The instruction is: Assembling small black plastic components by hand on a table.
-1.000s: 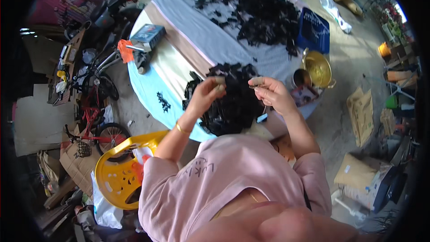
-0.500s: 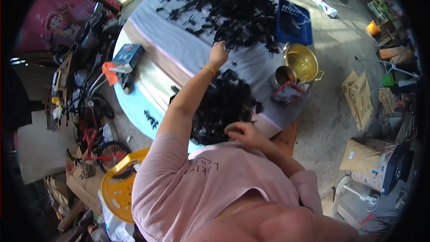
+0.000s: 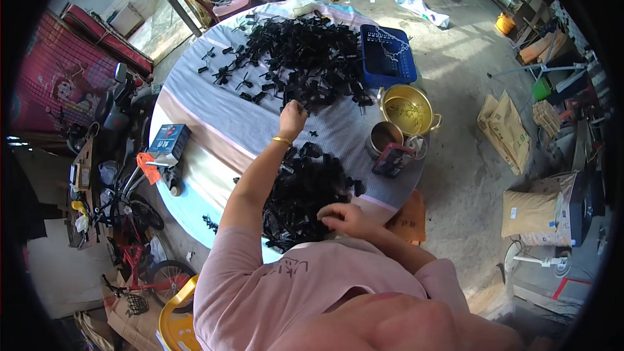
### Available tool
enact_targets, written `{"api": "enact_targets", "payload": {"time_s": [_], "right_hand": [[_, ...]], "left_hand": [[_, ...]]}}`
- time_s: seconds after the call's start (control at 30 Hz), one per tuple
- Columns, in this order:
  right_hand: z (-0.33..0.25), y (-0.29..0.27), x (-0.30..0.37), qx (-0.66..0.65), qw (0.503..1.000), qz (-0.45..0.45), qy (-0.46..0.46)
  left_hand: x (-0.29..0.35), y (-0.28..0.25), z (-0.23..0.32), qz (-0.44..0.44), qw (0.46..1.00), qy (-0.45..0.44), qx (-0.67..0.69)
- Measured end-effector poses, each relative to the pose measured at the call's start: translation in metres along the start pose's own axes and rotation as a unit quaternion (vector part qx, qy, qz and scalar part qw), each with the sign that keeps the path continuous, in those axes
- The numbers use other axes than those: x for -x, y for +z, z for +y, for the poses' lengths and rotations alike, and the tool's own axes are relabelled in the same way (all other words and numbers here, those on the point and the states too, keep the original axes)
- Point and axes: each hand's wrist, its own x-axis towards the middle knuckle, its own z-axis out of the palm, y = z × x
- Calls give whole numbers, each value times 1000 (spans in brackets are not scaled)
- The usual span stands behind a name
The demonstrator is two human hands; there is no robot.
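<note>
A: Start at the left; what is there?

B: A red bicycle (image 3: 135, 260), and to its right, nearer, a yellow plastic chair (image 3: 177, 333). At the left edge of the round table (image 3: 214, 123), spread with a striped cloth, an orange plastic bag (image 3: 148, 168) sits beside a blue cardboard box (image 3: 169, 142)

A: And the left hand (image 3: 294, 119)?

B: It reaches across to the near edge of the far heap of black plastic pieces (image 3: 292, 49), a gold-coloured bracelet (image 3: 281, 140) at its wrist. The fingers are curled in together; I cannot tell whether they pinch a piece

A: What lies nearer?

B: The near heap of black plastic pieces (image 3: 302, 185), close to the near edge. The right hand (image 3: 348, 220) is at its right side, fingers bent and slightly apart; whether they touch or hold a piece, I cannot tell

A: Then on to the right?

B: A steel pot (image 3: 388, 134); a blue plastic basket (image 3: 389, 77), farther off, just beside the far heap; and a gold-coloured pot (image 3: 390, 105) between those two. Well to the right, a brown paper sack (image 3: 504, 131) lies on the grey floor (image 3: 455, 175)
</note>
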Motion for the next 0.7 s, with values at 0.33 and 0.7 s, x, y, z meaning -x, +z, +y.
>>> {"api": "enact_targets", "payload": {"time_s": [0.33,0.7], "right_hand": [[-27,23,20,54,998,-13,-20],[-18,11,56,24,996,81,3]], "left_hand": [[4,38,-29,-125,987,33,-98],[23,29,-4,-90,989,33,-113]]}}
